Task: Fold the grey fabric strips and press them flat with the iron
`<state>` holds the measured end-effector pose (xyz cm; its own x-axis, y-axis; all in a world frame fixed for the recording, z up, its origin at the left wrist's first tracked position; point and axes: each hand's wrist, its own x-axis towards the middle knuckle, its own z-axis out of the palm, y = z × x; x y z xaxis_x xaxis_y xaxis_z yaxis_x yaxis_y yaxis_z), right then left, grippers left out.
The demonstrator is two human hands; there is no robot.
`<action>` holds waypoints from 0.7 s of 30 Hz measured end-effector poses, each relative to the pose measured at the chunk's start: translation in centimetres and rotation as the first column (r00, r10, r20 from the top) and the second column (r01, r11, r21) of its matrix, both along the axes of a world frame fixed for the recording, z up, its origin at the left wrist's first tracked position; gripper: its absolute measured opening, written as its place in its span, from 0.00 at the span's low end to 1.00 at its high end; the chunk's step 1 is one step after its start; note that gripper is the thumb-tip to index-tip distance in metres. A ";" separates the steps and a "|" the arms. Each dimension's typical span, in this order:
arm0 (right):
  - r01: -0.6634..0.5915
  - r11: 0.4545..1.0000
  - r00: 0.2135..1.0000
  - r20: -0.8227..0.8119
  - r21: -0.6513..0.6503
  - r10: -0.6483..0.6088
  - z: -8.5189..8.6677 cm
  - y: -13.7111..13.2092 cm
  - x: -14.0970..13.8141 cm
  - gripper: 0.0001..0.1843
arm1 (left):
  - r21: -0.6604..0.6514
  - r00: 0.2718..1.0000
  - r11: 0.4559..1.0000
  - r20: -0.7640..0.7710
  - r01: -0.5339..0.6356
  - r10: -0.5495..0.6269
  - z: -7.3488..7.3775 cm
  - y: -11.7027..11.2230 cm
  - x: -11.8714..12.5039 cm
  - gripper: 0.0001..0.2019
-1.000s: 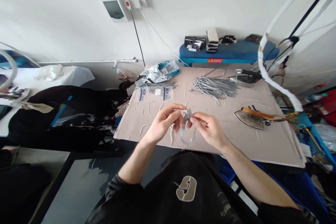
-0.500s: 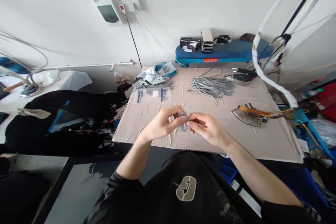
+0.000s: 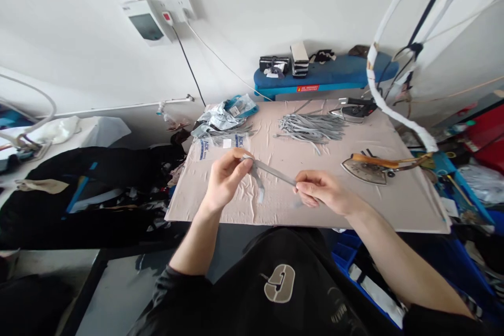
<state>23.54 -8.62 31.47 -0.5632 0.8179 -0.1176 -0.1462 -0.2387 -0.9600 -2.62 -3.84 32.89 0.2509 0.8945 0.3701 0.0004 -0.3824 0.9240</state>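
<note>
A narrow grey fabric strip [image 3: 274,171] is stretched between my two hands above the padded beige table [image 3: 299,212]. My left hand [image 3: 228,176] pinches it between thumb and fingers, and a loose end of the strip hangs down beside that hand. The fingers of my right hand [image 3: 321,189] are closed on the strip's other part, lower and to the right. Farther back on the table lies a pile of similar grey strips [image 3: 311,127].
An iron [image 3: 364,169] rests at the table's right, with another iron [image 3: 356,108] behind it. Crumpled plastic bags [image 3: 226,115] lie at the back left. A blue ironing board [image 3: 334,69] stands along the wall. A white-wrapped hose [image 3: 380,89] hangs at the right.
My hands have moved apart, left hand to the left and right hand to the right, drawing the grey strip out between them. The camera view has shifted slightly.
</note>
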 end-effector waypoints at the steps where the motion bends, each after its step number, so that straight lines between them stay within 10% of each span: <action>1: -0.025 0.998 1.000 -0.006 -0.050 0.025 -0.5 -0.2 0.5 0.18 | -0.011 0.999 0.999 0.017 -0.032 0.032 -0.4 0.2 -0.3 0.09; 11: 0.219 0.949 0.974 0.105 -0.227 -0.199 -5.7 -3.7 6.8 0.22 | -0.204 0.974 0.955 0.018 -0.216 0.224 -5.0 0.5 -3.7 0.10; 21: 0.476 0.838 0.860 0.338 -0.266 -0.381 -11.2 -8.8 11.8 0.24 | -0.570 0.972 0.821 -0.208 -0.030 -0.109 -11.0 -3.4 -2.8 0.13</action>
